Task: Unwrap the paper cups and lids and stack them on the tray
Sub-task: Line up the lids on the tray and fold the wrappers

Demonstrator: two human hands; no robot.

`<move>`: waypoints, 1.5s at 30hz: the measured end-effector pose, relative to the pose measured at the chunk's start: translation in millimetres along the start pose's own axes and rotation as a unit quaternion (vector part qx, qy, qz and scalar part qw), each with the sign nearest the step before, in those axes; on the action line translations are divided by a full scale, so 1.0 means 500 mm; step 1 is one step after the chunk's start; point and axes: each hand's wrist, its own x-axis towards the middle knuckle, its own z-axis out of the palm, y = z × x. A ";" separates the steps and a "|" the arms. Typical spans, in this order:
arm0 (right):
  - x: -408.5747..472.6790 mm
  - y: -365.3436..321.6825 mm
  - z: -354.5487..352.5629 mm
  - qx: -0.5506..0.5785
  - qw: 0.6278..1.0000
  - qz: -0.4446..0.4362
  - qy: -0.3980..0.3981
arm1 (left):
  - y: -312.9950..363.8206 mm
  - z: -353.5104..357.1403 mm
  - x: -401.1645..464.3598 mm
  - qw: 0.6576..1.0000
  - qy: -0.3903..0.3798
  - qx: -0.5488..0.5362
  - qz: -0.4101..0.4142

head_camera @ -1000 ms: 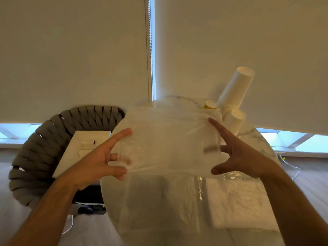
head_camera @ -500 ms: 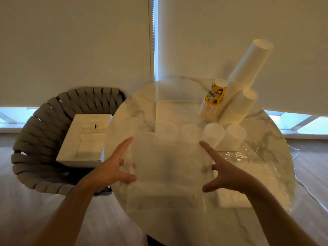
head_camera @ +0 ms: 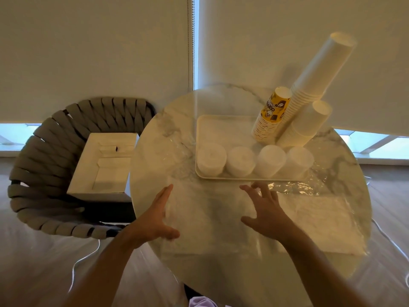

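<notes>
Both my hands, left hand [head_camera: 158, 214] and right hand [head_camera: 264, 210], hover wide over the limp, slippery plastic wrap [head_camera: 210, 220] lying flat on the counter [head_camera: 155, 138], best pinched at an edge.

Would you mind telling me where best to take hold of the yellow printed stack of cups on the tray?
Probably low on the yellow cup stack, around the ribbed rims near its base. Come from its left, over bare tray: the tall white stack leans close on its right, and lid stacks block the front.
</notes>
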 end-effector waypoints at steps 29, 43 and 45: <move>0.029 -0.092 0.055 -0.097 0.993 -0.017 -0.069 | 0.103 0.152 0.082 0.893 0.086 0.435 0.080; 0.042 -0.054 0.046 -0.170 0.973 -0.028 -0.157 | 0.013 0.084 0.086 0.860 -0.018 0.510 0.014; 0.038 -0.044 0.037 -0.188 0.968 -0.032 -0.161 | 0.006 0.072 0.082 0.857 -0.019 0.514 0.014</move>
